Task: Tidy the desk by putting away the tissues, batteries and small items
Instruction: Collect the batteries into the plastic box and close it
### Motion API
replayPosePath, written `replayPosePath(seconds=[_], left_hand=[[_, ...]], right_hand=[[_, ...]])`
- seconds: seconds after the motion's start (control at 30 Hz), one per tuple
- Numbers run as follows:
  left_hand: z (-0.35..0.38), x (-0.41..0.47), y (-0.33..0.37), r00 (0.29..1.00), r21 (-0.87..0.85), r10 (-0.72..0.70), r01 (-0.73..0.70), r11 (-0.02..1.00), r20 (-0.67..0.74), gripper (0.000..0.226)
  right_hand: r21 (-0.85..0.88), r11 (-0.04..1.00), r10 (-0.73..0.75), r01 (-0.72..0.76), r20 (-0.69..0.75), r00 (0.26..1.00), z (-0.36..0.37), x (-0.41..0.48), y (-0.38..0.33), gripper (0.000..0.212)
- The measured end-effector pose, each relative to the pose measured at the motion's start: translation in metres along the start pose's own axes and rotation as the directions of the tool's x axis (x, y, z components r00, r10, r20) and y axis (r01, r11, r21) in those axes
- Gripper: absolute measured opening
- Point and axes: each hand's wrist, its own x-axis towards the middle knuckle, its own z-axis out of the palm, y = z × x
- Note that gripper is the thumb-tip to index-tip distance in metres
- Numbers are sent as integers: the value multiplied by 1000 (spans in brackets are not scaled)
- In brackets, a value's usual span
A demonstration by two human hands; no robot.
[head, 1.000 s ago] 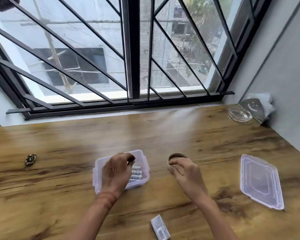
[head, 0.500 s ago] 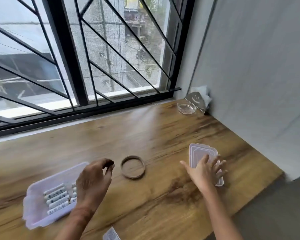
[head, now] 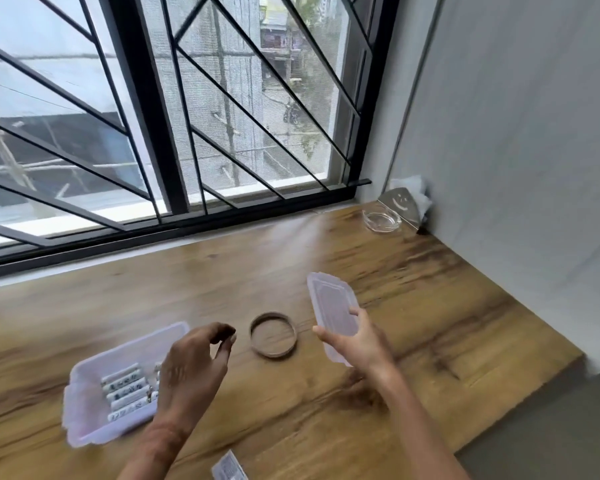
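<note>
Batteries in box under left hand, its grip loosely apart, right hand clamped on lid

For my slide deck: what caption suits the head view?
Right hand lifts the clear lid while the left hand hovers over the battery box.

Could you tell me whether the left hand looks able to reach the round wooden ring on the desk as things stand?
Probably yes. The left hand hovers just left of the round wooden ring, fingers curled and holding nothing visible, with only bare desk between them. The right hand holds the clear lid off to the other side.
</note>
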Motion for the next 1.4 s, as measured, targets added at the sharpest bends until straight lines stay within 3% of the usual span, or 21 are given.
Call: replayPosePath(seconds=[0.2,0.27,0.4,0.47,0.6,0.7,0.77,0.83,0.9,0.97,1.0,1.07,1.2,1.4], left_hand=[[-30,4,-16,999,-89,10,-13,996,-34,33],[-43,3,-21,998,-133,0,-8,991,-63,40],[-70,-1,-28,987,-271,-128,98,957,-95,29],[-82,-3,-38,982,-375,-163,115,920,-99,26],[-100,-8,-65,975,-500,-212,153,853,-64,35],[-113,-12,-80,949,-515,-296,200,833,-112,41],[-119,-15,-88,914,-508,-359,221,833,-191,49],[-121,-19,-94,879,-454,-398,252,854,-261,41],[-121,-22,-98,861,-364,-403,283,887,-312,27],[-118,-26,-102,858,-252,-397,326,911,-327,31],[-116,-28,-103,862,-197,-393,346,917,-318,36],[-113,-31,-103,874,-118,-394,376,919,-285,43],[-106,-35,-99,889,52,-384,408,912,-249,51],[-93,-35,-103,878,187,-405,456,870,-254,51]], right_hand=[[157,959,-273,235,290,917,28,-44,-69,85],[190,929,-367,318,373,852,34,-55,-88,82],[277,887,-462,369,553,694,43,-69,-118,68],[385,882,-468,271,656,592,54,-68,-129,73],[470,881,-442,62,767,465,76,-61,-139,88],[569,784,-445,-247,793,416,83,-54,-144,95],[612,702,-451,-364,778,438,87,-50,-145,98],[671,653,-442,-352,715,542,92,-50,-145,81],[690,709,-415,-149,579,702,100,-54,-145,44],[486,847,-434,218,393,811,110,-56,-140,17],[345,874,-452,342,322,832,116,-56,-135,15],[200,886,-460,418,263,848,122,-57,-128,21],[29,897,-436,440,216,874,124,-58,-121,44],[-71,905,-395,419,220,892,134,-59,-111,47]])
